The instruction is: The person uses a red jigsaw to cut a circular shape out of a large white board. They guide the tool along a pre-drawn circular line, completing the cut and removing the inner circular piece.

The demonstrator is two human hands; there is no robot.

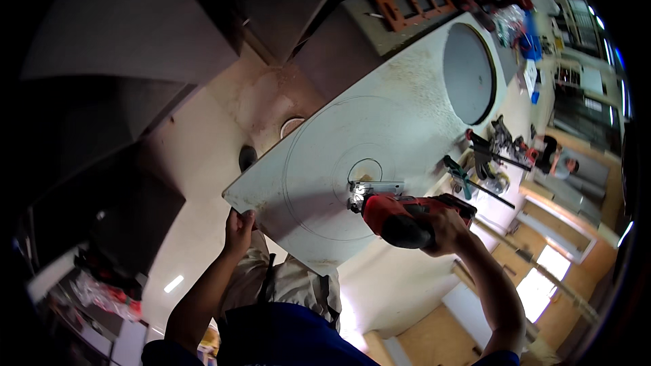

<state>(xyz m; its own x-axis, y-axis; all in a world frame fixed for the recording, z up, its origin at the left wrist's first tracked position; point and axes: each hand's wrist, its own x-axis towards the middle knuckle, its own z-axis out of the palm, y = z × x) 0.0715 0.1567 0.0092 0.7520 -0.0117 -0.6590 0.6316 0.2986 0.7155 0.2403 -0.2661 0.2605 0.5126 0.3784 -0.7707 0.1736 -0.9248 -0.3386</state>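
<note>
A long white board (319,142) lies at a slant before me, with pencilled circles on it and a large round hole (469,71) at its far right end. My right hand (444,232) is closed around a red and black jigsaw (390,218). Its metal base plate (386,188) rests on the board beside the small inner circle, and a light shines at its front. The blade itself is hidden. At the near left corner, my left hand (239,230) grips the board's edge, thumb on top.
Two bar clamps (468,179) stick out past the board's right edge. An orange frame with square openings (413,5) lies on a dark surface beyond. Power tools (502,139) and plastic bags (510,24) are at the right. Another person (561,164) is farther off. A dark cabinet-like block (135,20) stands left.
</note>
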